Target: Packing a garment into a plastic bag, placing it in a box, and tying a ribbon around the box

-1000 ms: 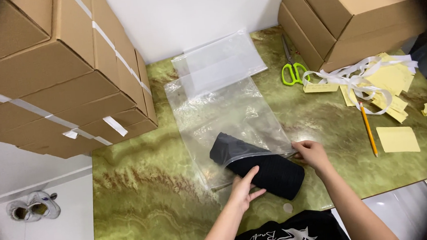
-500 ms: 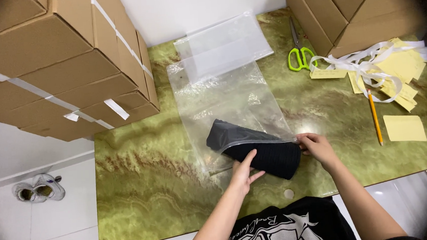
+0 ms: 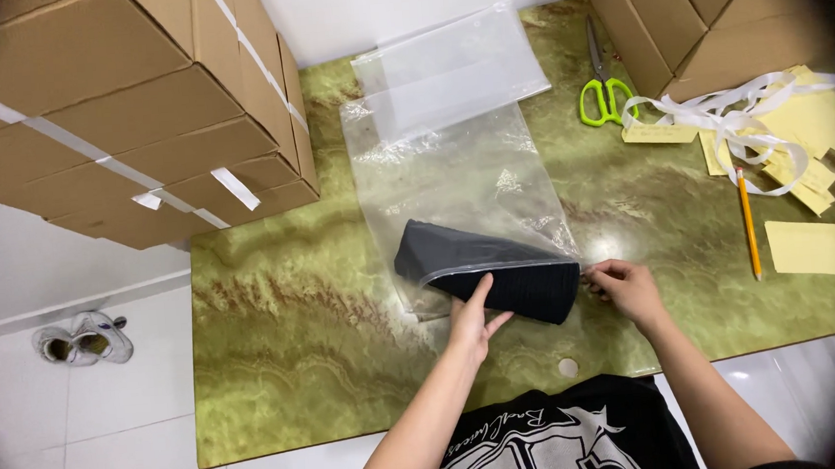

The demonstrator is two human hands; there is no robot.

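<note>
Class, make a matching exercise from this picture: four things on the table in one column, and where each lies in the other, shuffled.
1 scissors
2 pencil
3 dark folded cloth
4 stacked boxes

a under the left hand, partly inside the clear bag
b far left of the table
c beside the yellow paper slips
d at the foot of the right-hand boxes

Pairs: 1-d, 2-c, 3-a, 4-b

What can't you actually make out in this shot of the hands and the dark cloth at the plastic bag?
- Head view: far end of the dark folded cloth is blurred by the clear plastic bag over it.
- Right hand: fingertips curl under, so the grip on the bag's edge is unclear.
- Left hand: palm hidden against the cloth.
- Cardboard boxes are cut off by the frame.
</note>
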